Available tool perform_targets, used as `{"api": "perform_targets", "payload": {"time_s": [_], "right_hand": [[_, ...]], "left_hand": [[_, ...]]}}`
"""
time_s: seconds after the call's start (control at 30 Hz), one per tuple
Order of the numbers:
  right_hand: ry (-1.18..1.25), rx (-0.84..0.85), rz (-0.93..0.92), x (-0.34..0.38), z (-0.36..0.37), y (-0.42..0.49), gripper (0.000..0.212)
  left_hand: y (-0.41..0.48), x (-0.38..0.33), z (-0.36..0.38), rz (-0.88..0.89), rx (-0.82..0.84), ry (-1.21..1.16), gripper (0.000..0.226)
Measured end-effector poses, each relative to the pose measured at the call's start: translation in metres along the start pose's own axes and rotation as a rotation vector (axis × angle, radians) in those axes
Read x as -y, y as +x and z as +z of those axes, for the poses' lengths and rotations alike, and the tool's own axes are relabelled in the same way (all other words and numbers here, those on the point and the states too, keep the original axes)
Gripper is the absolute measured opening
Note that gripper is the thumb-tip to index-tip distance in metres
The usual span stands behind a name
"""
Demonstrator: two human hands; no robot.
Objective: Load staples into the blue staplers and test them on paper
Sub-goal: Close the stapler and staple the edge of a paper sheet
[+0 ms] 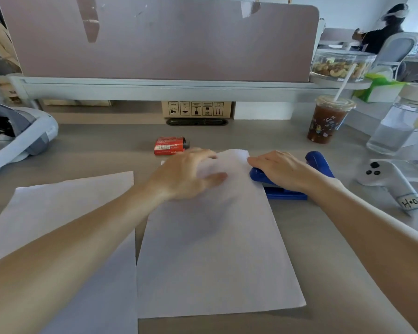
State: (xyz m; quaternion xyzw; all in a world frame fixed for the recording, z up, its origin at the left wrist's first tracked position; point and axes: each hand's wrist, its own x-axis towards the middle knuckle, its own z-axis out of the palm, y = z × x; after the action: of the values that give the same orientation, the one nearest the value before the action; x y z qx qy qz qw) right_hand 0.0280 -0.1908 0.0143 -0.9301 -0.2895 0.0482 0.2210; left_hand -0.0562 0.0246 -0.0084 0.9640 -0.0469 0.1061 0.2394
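A white sheet of paper (210, 249) lies in the middle of the desk, its far right corner tucked at the blue stapler (287, 192). My right hand (280, 169) rests palm down on top of that stapler and covers most of it. A second blue stapler (320, 161) shows just behind it. My left hand (191, 174) lies on the far end of the sheet with fingers spread, slightly blurred. A red staple box (168, 146) sits beyond my left hand. Another white sheet (58, 213) lies to the left.
An iced drink cup with a straw (327, 119), a water bottle (396, 126) and a jar of nuts (338, 65) stand at the right. A white controller (391, 184) lies right of the staplers. A grey headset (15, 136) sits at the left; a partition (155, 37) closes the back.
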Motion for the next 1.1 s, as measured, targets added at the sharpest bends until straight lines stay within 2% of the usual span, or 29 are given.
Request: {"api": "perform_targets", "payload": {"time_s": [0.1,0.23,0.37,0.57,0.83,1.1], "right_hand": [[-0.020,0.009,0.024,-0.004,0.002,0.001,0.040],[0.035,-0.098,0.051,-0.015,0.002,0.000,0.045],[0.035,-0.197,-0.005,-0.020,0.005,-0.001,0.051],[0.040,-0.218,0.059,-0.023,0.001,-0.002,0.046],[0.057,-0.186,0.041,-0.020,0.002,-0.001,0.047],[0.032,-0.127,0.037,-0.012,0.003,-0.003,0.042]], "left_hand": [[0.003,-0.012,0.014,-0.034,0.148,0.097,0.081],[0.000,-0.006,0.019,-0.090,0.354,0.233,0.092],[-0.003,0.001,0.014,-0.105,0.385,0.254,0.094],[-0.007,0.009,0.003,-0.143,0.380,0.266,0.098],[-0.006,0.008,0.008,-0.129,0.359,0.261,0.103],[-0.003,0.003,0.012,-0.117,0.347,0.259,0.094]]}}
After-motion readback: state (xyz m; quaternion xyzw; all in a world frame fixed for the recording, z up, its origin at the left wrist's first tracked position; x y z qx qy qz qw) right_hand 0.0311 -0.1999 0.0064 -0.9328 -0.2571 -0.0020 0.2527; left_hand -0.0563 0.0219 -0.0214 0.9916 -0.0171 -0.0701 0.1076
